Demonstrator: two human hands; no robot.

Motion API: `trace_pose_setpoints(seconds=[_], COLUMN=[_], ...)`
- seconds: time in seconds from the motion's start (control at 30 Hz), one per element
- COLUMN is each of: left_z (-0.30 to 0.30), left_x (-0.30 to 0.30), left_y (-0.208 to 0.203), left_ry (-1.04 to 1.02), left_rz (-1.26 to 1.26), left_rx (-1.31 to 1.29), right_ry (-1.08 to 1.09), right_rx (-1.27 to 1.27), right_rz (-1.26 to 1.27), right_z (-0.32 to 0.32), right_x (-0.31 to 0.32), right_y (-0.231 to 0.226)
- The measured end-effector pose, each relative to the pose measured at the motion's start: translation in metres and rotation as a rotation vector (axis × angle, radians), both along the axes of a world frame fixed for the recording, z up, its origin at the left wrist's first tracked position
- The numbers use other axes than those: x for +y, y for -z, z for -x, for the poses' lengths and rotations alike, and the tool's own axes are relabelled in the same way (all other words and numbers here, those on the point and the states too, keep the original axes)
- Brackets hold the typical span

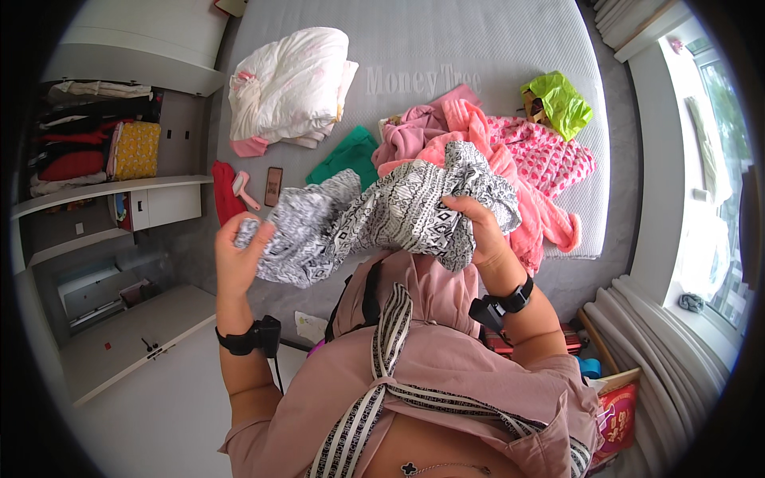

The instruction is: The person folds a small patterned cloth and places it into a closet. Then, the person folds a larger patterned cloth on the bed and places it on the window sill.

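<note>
Stretched between my hands is a black-and-white patterned garment (398, 207), crumpled and slightly blurred at its left side. My left hand (241, 253) grips its left end, and my right hand (478, 227) pinches it on the right with the thumb on top. Its exact shape is hard to make out in the folds. Just beyond it on the mattress (446, 40) lie a green cloth (348, 154), a dusty-pink garment (410, 131) and a coral fluffy garment (530, 203). A white garment with pink spots (546, 151) spreads out to the right of these.
A folded white quilt (291, 84) rests at the far left of the mattress. Near it are a phone (273, 186), a pink-handled lint roller (245, 191) and a red cloth (226, 191). A bright green bag (560, 103) sits far right. Wardrobe shelves (103, 191) stand left; a curtain (653, 334) hangs right.
</note>
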State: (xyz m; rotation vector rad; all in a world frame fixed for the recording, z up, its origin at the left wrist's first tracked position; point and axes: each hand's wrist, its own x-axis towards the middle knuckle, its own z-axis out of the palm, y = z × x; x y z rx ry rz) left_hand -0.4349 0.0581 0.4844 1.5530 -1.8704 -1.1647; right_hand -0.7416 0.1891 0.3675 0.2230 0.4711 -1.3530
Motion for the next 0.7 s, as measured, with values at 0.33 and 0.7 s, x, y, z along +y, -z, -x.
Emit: trace_pose_setpoints(seconds=[0.33,0.7], left_z=[-0.080,-0.093], left_x=[-0.050,-0.050], left_y=[-0.015,-0.024], left_ry=[-0.511,-0.519], left_rz=[-0.238,-0.289], left_rx=[0.781,0.967], right_ry=[-0.078,-0.018], right_rx=[0.118,0.296], right_rz=[-0.182,-0.122], right_z=[0.023,-0.001], right_x=[0.014,0.030], right_y=[0.060,0.070])
